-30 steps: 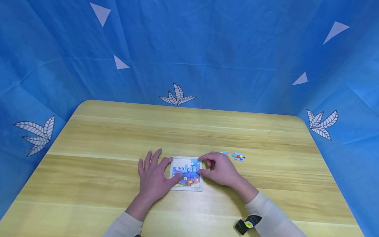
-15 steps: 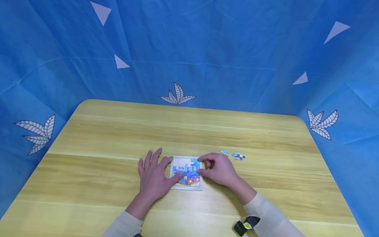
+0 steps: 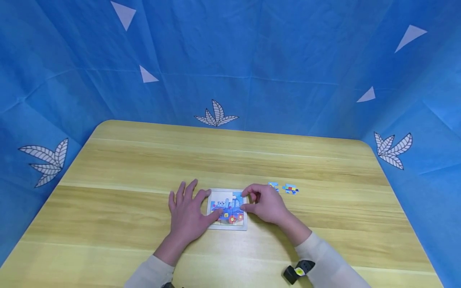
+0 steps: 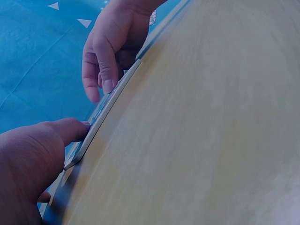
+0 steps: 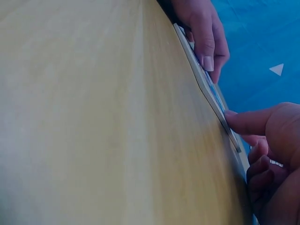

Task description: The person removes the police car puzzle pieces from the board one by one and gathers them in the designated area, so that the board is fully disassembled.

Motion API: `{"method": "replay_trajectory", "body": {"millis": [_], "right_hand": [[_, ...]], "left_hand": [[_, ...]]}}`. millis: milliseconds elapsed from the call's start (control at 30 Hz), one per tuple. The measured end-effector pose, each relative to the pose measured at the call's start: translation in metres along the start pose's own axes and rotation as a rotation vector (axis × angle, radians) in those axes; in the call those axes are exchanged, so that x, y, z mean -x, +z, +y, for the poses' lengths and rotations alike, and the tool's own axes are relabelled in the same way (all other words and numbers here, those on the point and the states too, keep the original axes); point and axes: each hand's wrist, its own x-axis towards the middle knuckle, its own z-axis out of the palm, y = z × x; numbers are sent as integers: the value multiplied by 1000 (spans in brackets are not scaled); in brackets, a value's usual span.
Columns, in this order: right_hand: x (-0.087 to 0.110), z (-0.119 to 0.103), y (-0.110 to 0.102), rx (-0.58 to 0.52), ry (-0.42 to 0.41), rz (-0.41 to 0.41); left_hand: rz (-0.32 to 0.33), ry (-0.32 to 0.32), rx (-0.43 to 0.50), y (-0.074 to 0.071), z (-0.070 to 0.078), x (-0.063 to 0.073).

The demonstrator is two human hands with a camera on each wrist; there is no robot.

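Left hand (image 3: 190, 216) spread, thumb on puzzle (image 3: 232, 213); right hand (image 3: 269, 205) at puzzle's right edge, grip indeterminate; positions unchanged; two loose pieces (image 3: 291, 189) right of puzzle, unplaced.

1. In the head view the light is bright and quite even; the table (image 3: 230, 160) has a pale glare at its near middle.
2. A soft shadow lies on the table beside the right forearm (image 3: 295, 231).
3. The blue cloth (image 3: 230, 48) is deeper at upper middle, paler toward the right.
4. The puzzle (image 3: 231, 210) appears small, so its fine print looks soft.
5. Both wrist views are dimmer and bluish, with darkness near the left hand (image 4: 28, 161) and the right hand (image 5: 281, 140).
6. There, table shine is whitish.
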Motion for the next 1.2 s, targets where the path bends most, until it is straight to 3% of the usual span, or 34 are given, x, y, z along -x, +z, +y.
{"method": "replay_trajectory", "body": {"millis": [167,333,567,1200], "right_hand": [[-6,5,-4,30,-113,-45],[-19,7,-12,48,-223,-178],[-30,2,-20,156,-265,-326],[-34,-3,-22,300,-304,-389]], "left_hand": [[9,3,0,0,-1,0],[12,5,-1,1,0,0],[9,3,4,1,1,1],[32,27,19,1,0,0]]}}
